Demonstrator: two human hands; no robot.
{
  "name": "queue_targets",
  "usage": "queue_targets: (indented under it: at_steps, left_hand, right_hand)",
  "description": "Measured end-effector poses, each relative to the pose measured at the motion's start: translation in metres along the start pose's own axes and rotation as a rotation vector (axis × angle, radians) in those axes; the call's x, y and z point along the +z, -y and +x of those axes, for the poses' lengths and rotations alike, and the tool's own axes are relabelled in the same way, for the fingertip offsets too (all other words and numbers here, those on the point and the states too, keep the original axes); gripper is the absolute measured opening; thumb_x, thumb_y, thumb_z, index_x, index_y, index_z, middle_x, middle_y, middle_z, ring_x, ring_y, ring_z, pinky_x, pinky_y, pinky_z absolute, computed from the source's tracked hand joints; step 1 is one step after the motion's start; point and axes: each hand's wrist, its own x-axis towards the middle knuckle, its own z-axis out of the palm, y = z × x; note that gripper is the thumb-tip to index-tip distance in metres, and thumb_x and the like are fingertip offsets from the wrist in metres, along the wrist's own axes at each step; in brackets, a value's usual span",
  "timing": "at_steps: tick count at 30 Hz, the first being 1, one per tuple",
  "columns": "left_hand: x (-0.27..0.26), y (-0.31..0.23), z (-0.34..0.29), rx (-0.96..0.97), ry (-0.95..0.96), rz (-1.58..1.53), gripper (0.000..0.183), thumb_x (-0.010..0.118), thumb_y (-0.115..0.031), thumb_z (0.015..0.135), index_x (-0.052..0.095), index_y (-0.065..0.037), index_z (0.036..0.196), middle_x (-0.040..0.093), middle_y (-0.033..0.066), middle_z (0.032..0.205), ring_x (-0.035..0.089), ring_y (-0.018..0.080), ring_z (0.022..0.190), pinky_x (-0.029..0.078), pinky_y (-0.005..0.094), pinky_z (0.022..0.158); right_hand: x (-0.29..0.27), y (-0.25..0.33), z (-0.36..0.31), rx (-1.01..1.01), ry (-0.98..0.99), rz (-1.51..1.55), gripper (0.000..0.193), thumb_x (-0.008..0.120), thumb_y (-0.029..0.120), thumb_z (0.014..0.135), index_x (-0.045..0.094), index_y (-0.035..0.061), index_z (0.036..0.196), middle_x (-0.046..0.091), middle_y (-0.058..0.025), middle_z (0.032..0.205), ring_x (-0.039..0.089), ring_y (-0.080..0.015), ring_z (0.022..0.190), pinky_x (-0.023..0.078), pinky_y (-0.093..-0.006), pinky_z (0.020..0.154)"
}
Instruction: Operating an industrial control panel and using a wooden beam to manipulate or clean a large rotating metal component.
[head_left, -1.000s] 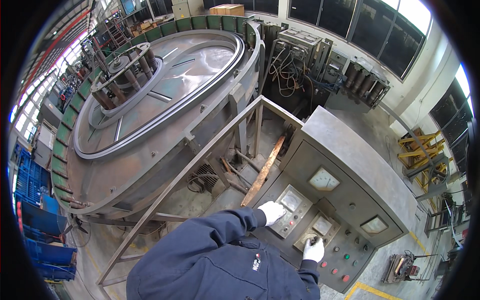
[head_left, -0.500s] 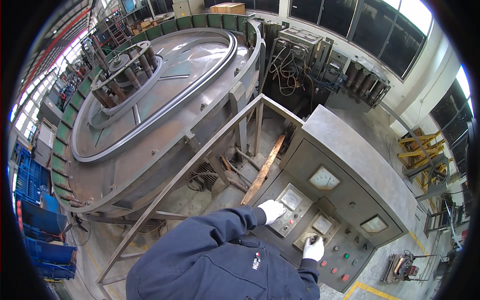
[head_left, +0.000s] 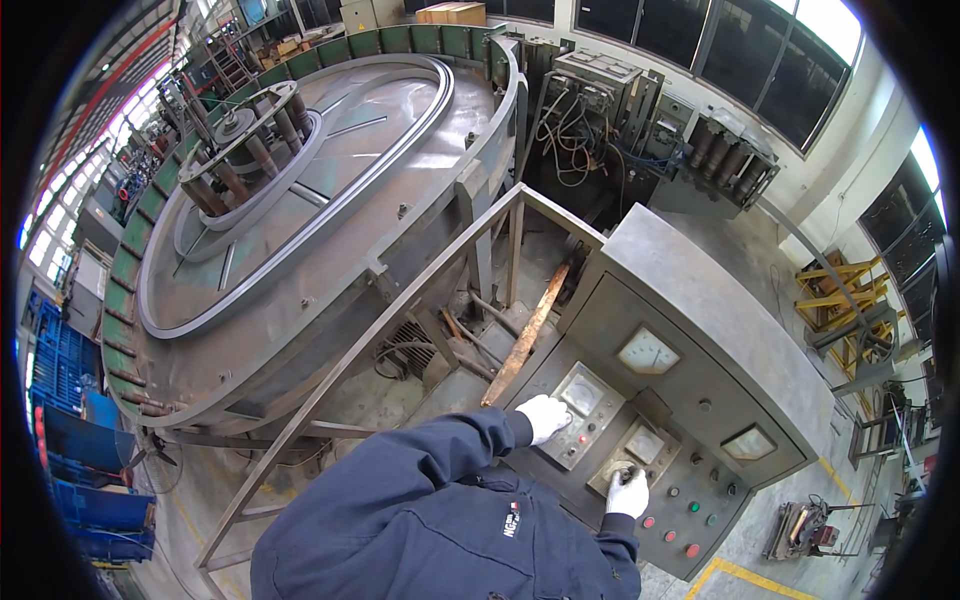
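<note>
We see two small pale panels right of the lower centre, both set aslant. The left panel (head_left: 586,419) carries a whitish meter (head_left: 580,392) in its upper part and a red light (head_left: 583,439) below. The right panel (head_left: 661,459), a little lower and farther right, has its own meter (head_left: 645,443), with a round knob (head_left: 619,469), partly hidden, beneath.

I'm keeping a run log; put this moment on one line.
left gloved hand: at left meter panel; right gloved hand: at round dial; wooden strip: beside console
</note>
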Motion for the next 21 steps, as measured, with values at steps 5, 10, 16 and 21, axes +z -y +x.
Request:
queue_targets:
  at_steps: [5,10,16,21]
  left_hand:
    - [-0.002,-0.002,0.000,0.000,-0.014,0.001,0.016,0.067,-0.016,0.090,0.071,-0.009,0.104,0.069,0.0136,0.096,0.072,0.0341,0.088,0.056,0.0471,0.077]
    - [0.004,0.001,0.000,-0.011,-0.012,0.006,0.016,0.067,-0.016,0.090,0.072,-0.009,0.104,0.069,0.0140,0.096,0.072,0.0343,0.088,0.056,0.0472,0.078]
    - [0.006,0.000,0.001,-0.013,-0.011,0.005,0.016,0.067,-0.016,0.090,0.072,-0.010,0.105,0.069,0.0138,0.096,0.071,0.0340,0.091,0.056,0.0469,0.079]
    - [0.006,0.000,0.000,-0.009,-0.010,0.012,0.018,0.067,-0.016,0.090,0.071,-0.010,0.106,0.069,0.0134,0.097,0.071,0.0338,0.092,0.055,0.0468,0.080]
  right_hand:
    - [0.009,-0.010,0.002,-0.010,-0.017,-0.026,0.032,0.081,0.030,0.088,0.073,0.0070,0.110,0.077,-0.0173,0.103,0.075,-0.0371,0.095,0.059,-0.0461,0.086]
    - [0.008,-0.007,0.001,-0.016,-0.014,-0.023,0.033,0.081,0.030,0.088,0.073,0.0069,0.110,0.077,-0.0173,0.104,0.075,-0.0373,0.097,0.059,-0.0464,0.087]
    - [0.004,-0.004,0.001,-0.007,-0.009,-0.016,0.033,0.081,0.030,0.088,0.073,0.0069,0.111,0.077,-0.0176,0.105,0.075,-0.0379,0.098,0.059,-0.0469,0.087]
    - [0.015,-0.014,0.002,-0.014,-0.037,-0.052,0.033,0.081,0.029,0.088,0.073,0.0069,0.110,0.077,-0.0175,0.104,0.075,-0.0380,0.097,0.059,-0.0471,0.087]
